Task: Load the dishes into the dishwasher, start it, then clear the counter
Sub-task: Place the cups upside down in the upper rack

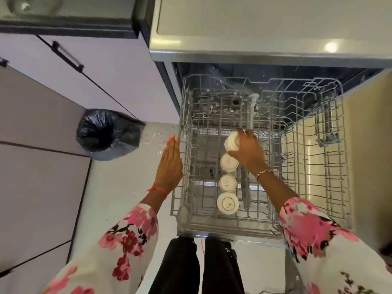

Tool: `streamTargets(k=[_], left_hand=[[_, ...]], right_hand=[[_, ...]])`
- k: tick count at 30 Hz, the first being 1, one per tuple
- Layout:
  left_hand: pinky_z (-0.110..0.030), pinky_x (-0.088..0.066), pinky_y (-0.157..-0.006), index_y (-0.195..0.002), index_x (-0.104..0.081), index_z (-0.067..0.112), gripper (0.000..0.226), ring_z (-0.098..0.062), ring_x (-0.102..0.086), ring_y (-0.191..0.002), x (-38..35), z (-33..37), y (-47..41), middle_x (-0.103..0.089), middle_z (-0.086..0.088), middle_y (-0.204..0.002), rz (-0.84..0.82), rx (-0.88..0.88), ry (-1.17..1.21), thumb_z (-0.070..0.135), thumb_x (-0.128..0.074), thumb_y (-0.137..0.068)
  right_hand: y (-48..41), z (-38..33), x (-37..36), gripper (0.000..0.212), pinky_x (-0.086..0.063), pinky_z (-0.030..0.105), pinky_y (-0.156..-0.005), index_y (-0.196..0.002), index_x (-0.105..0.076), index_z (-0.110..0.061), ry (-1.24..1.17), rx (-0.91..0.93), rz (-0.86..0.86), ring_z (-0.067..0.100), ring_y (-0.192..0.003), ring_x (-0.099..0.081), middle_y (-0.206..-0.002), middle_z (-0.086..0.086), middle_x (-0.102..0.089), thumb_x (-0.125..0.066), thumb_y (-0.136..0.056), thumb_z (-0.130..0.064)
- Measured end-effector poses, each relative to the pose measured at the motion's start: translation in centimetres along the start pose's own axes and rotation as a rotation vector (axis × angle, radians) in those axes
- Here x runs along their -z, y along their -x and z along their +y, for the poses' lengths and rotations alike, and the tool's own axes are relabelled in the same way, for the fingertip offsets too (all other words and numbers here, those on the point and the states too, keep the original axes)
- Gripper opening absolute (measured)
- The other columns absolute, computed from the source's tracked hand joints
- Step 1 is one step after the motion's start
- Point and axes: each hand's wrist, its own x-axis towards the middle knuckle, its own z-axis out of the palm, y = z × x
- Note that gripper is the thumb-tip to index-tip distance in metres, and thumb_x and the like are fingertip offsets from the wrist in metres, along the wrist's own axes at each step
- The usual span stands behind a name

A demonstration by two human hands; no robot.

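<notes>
Above rack [187, 132]: R hand [248, 153] wrapped round cup [231, 142]; L hand [170, 166] flat, empty; seat rim-down, inline w/ cup row [228, 183].

One wide-angle camera, worn on the person's head, looks steeply down and slightly forward. It is near the pulled-out rack [231, 227] of the open dishwasher [254, 58], which fills the middle and right of the view. The table [265, 18] lies along the top edge, the floor [118, 198] down the left, the person's sleeves [127, 240] and legs [180, 268] at the bottom. The edges look bent, probably by the lens.
</notes>
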Motion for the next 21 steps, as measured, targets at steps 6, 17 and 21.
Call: streamTargets(k=[6,17,21], left_hand=[[-0.026,0.001,-0.117,-0.144,0.000,-0.009,0.077,-0.033,-0.002,-0.147,-1.4,0.4,-0.1,-0.002,-0.024,-0.156,0.000,0.047,0.138,-0.024,-0.028,-0.074],[-0.033,-0.011,-0.118,-0.145,-0.008,-0.008,0.074,-0.034,-0.011,-0.146,-1.7,0.5,-0.3,-0.010,-0.024,-0.155,0.046,0.072,0.183,-0.026,-0.028,-0.076],[-0.033,-0.009,-0.118,-0.145,-0.008,-0.007,0.072,-0.034,-0.012,-0.145,-1.8,0.6,-0.3,-0.011,-0.024,-0.155,0.046,0.077,0.169,-0.025,-0.030,-0.078]], right_hand=[[-2.5,0.3,-2.1,0.079,-0.048,0.048,-0.091,-0.144,-0.025,-0.019,0.098,0.020,-0.053,0.036,-0.131,-0.034,-0.144,0.016,-0.029,-0.070,-0.080,-0.032],[-4.6,-0.2,-4.3,0.079,-0.038,0.047,-0.102,-0.144,-0.022,-0.013,0.200,-0.032,-0.136,0.039,-0.136,-0.026,-0.147,0.023,-0.024,-0.068,-0.083,-0.031],[-4.6,-0.5,-4.5,0.081,-0.035,0.046,-0.103,-0.145,-0.020,-0.012,0.188,-0.050,-0.135,0.039,-0.136,-0.025,-0.146,0.024,-0.025,-0.068,-0.083,-0.031]])
